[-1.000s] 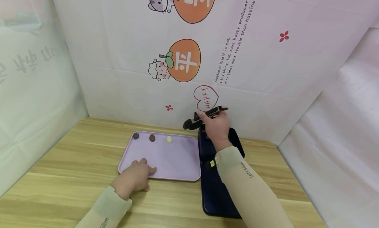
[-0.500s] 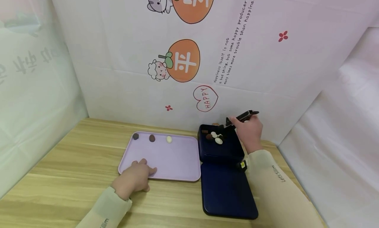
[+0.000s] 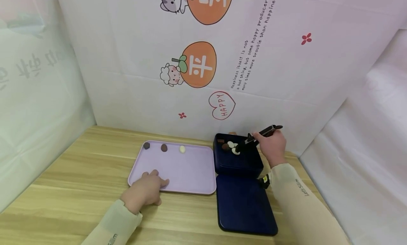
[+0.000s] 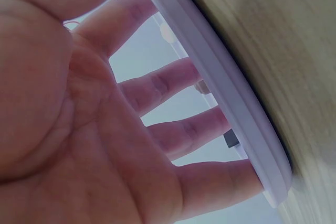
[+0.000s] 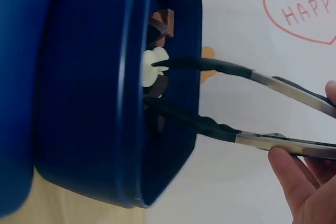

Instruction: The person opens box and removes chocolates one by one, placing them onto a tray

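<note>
My right hand (image 3: 274, 147) holds black-and-silver tongs (image 3: 259, 137) over a dark blue box (image 3: 238, 166). Their black tips reach inside, among white and brown chocolates. The right wrist view shows the tips (image 5: 184, 64) spread apart, one of them at a white chocolate (image 5: 148, 72); whether they touch it on both sides I cannot tell. My left hand (image 3: 146, 189) lies at the near left edge of a lilac tray (image 3: 190, 174), its fingers (image 4: 168, 85) extended over the rim. Along the tray's far side sit a dark piece (image 3: 146, 145), a brown one (image 3: 164, 147) and a cream one (image 3: 182, 149).
The box's blue lid (image 3: 246, 206) lies flat in front of it, close to the tray's right side. A wooden table (image 3: 79, 174) bears everything. Behind stands a white printed cloth (image 3: 136, 96), near the far edge of the box.
My right hand has carried the tongs from the box's left side to its right. The tips have then dropped among the chocolates. The left hand and tray stay put.
</note>
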The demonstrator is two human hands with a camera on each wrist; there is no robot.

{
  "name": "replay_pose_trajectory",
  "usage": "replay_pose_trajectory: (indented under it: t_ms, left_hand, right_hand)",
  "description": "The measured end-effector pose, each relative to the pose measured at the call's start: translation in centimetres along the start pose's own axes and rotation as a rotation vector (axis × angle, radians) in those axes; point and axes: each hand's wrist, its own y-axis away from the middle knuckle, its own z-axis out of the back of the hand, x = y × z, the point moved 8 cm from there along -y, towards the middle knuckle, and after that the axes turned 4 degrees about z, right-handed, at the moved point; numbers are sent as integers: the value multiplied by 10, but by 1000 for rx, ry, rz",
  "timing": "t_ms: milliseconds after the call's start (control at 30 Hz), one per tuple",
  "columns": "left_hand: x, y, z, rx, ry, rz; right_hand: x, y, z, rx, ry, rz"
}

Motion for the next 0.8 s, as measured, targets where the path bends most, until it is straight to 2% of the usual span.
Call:
replay_pose_trajectory:
  t_ms: [233, 500, 600, 800]
  left_hand:
    - [-2, -1, 0, -6, -4, -3]
    - [-3, 0, 2, -1, -9, 4]
    - [-3, 0, 2, -1, -3, 1]
    - [-2, 0, 1, -3, 2, -6]
  right_hand:
    - [-9, -2, -5, 19, -59, -44]
    - [4, 0, 1, 34, 78, 48]
    - [13, 4, 0, 40, 137, 163]
    - [46, 30, -14, 90, 327, 561]
